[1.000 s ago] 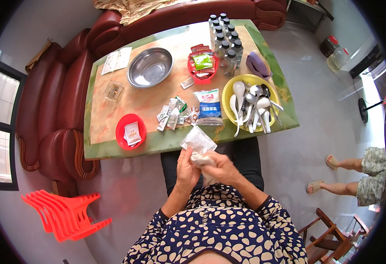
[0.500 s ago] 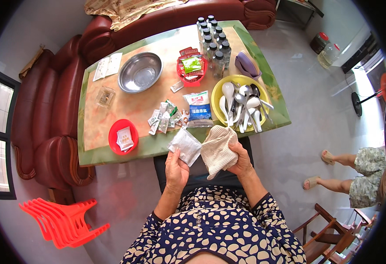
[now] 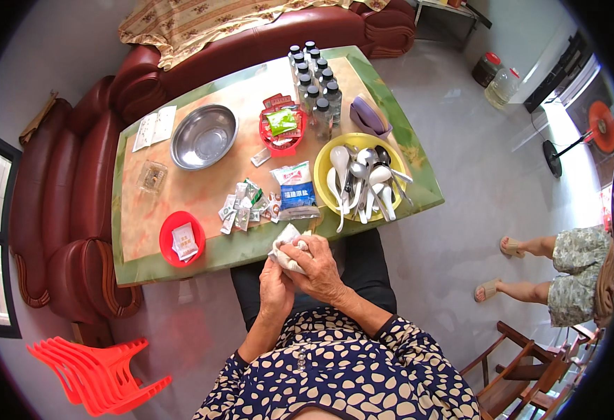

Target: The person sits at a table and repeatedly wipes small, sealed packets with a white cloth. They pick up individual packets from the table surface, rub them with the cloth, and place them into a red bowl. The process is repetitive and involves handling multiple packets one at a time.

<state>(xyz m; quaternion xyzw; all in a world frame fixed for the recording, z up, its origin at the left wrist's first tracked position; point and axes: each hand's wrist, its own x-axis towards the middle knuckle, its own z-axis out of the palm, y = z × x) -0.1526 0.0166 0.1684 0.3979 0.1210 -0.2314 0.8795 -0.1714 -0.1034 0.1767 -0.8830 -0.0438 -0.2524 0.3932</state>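
In the lower middle of the frame, just off the near edge of the green-bordered, orange-beige marbled surface point(image 3: 209, 189), a crumpled cream cloth point(image 3: 284, 245) is bunched between the person's two hands. The right hand point(image 3: 319, 271) is clamped on it from above, fingers bent over the folds. The left hand point(image 3: 276, 288) meets the bundle from the lower left; its fingertips are covered, so I cannot tell whether they are closed on the cloth or on something inside it.

To handle this well, the left hand should probably give a steady, light support while the right works the cloth with even pressure, neither twisting nor squeezing hard in case something thin sits within the folds. Turning the bundle a little between strokes would bring a fresh part of the cloth to bear. Elbows are best kept low, clear of the blue-and-white plastic bag point(image 3: 298, 196) just above the hands and the yellow round bowl point(image 3: 322, 183) of spoons point(image 3: 340, 159) to its right, whose handles stick out over the rim. The small loose sachets point(image 3: 240, 203) left of the bag could easily be brushed by a trailing corner of cloth.
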